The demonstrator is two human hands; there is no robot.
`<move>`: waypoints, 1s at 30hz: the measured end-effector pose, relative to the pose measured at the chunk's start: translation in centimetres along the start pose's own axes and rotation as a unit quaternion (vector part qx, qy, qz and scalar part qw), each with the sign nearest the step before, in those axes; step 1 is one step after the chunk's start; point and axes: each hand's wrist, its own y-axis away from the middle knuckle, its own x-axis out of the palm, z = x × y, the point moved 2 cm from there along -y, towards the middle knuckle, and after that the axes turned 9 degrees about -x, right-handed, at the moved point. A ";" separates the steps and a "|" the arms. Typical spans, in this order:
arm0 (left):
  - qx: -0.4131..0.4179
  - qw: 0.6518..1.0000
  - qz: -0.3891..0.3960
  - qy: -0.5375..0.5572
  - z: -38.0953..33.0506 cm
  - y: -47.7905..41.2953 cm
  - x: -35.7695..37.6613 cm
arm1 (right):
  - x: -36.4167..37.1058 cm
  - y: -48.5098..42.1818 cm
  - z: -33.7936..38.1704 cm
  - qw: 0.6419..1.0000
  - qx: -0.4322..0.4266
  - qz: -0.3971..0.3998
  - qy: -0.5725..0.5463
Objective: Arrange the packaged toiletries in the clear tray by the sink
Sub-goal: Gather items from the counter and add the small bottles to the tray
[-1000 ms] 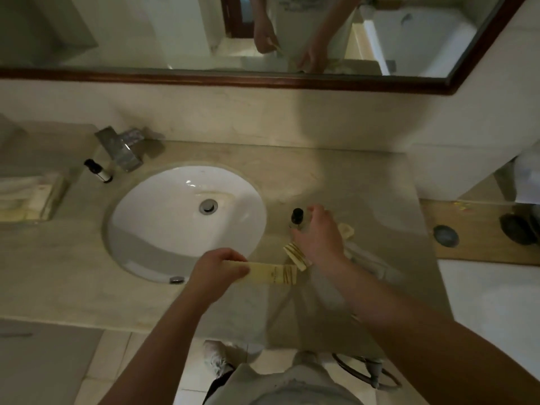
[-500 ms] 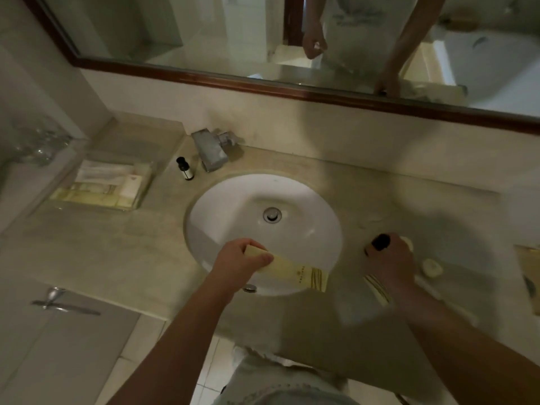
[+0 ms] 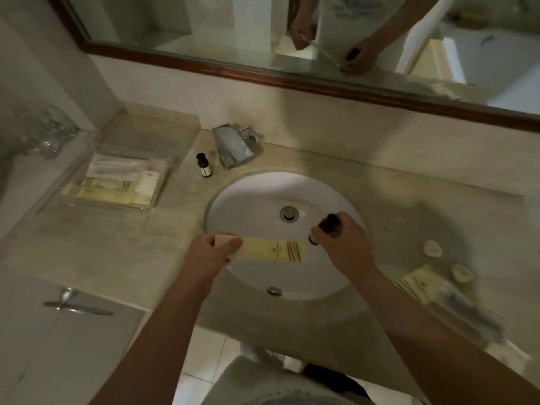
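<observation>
From the head camera we see our left hand pinching one end of a long yellow packet, thumb on top, holding it level over the sink. Our right hand curls round a small dark-capped bottle just past the packet's far end. The clear tray sits on the counter left of the sink, well apart from both hands, with other packets lying in it

In the left hand the packet is showing pale yellow, gold-striped; in the right hand the bottle is showing black.
</observation>
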 end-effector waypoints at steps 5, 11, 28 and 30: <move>-0.002 0.998 -0.061 0.034 -0.2 -0.7 -4.0 | 2.7 -0.4 3.0 0.998 -0.035 0.049 -0.028; 0.003 0.990 -0.140 0.034 0.2 0.3 -9.0 | 8.8 -1.7 6.4 0.980 -0.072 0.170 -0.068; 0.056 0.973 -0.215 -0.066 -8.7 -17.6 -34.8 | 26.7 -6.8 17.9 0.986 0.004 0.165 -0.015; 0.058 0.971 -0.218 -0.085 -9.6 -20.5 -37.2 | 28.5 -7.2 19.7 0.987 0.002 0.159 -0.005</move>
